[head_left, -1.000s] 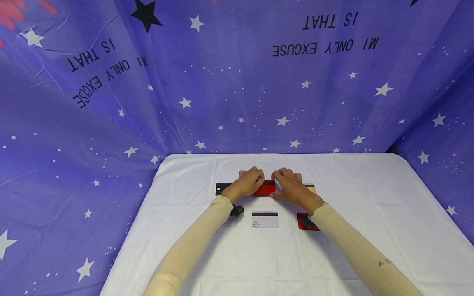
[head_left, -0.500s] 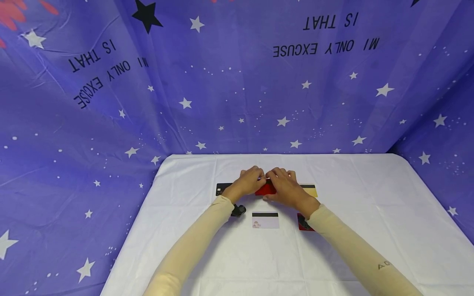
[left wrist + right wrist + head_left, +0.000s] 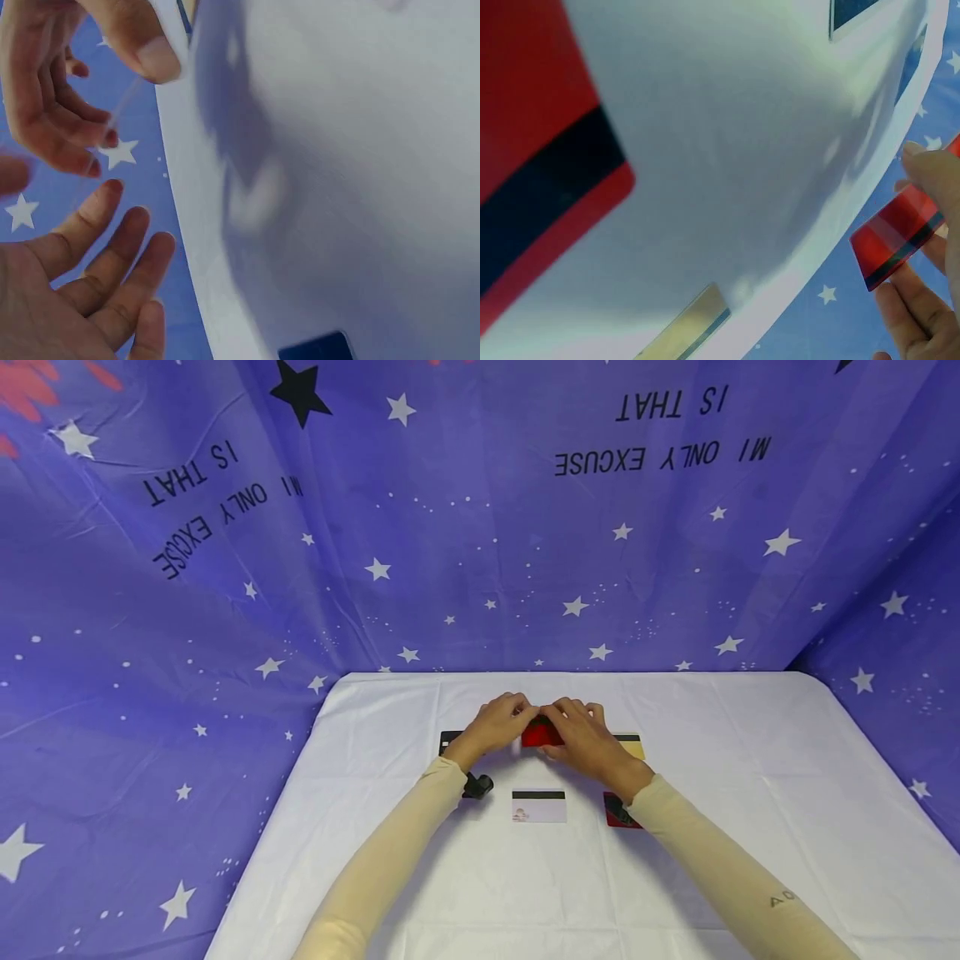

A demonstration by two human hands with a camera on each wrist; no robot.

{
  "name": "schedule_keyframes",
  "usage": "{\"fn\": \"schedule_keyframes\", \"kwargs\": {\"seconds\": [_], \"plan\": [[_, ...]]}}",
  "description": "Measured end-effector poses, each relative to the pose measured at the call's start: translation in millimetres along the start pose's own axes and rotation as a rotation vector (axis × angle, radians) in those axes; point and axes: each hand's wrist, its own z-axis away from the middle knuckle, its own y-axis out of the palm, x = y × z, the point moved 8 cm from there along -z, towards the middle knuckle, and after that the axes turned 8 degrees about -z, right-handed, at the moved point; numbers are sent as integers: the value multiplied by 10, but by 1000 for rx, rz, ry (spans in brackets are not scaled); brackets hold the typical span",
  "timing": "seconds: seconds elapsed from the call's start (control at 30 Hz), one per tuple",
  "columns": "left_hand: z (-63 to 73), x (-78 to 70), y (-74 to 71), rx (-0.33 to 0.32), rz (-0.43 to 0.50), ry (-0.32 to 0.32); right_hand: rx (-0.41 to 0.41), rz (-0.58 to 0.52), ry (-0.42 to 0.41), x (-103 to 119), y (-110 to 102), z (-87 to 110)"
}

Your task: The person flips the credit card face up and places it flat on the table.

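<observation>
Pinching red card (image 3: 540,734) with right hand (image 3: 585,737), left hand (image 3: 498,724) spread, nine o'clock, open gap to table edge (image 3: 675,674), twelve.

Beyond the right hand (image 3: 588,739) we see a purple-blue cloth wall (image 3: 495,510) strewn with white stars (image 3: 378,569), upside-down black lettering (image 3: 660,457) high on it. More cloth hangs left of the left hand (image 3: 497,727), red print (image 3: 22,392) near its top; a darker stretch (image 3: 873,631) hangs well right of the right hand. Below both hands we have a creased, white-covered table (image 3: 555,893).
</observation>
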Motion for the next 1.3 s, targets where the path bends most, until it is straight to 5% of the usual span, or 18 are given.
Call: {"fn": "schedule_keyframes", "kwargs": {"seconds": [0.23, 0.43, 0.63, 1.3], "plan": [[11, 125, -36, 15, 73, 23, -10, -89, 56, -133, -55, -8], [60, 107, 102, 145, 145, 122, -4, -206, 118, -192, -92, -38], [102, 80, 196, 242, 145, 141, -9, -303, 119, -182, -116, -59], [147, 46, 158, 195, 135, 209, 0, -568, 139, -200, -31, -35]]}}
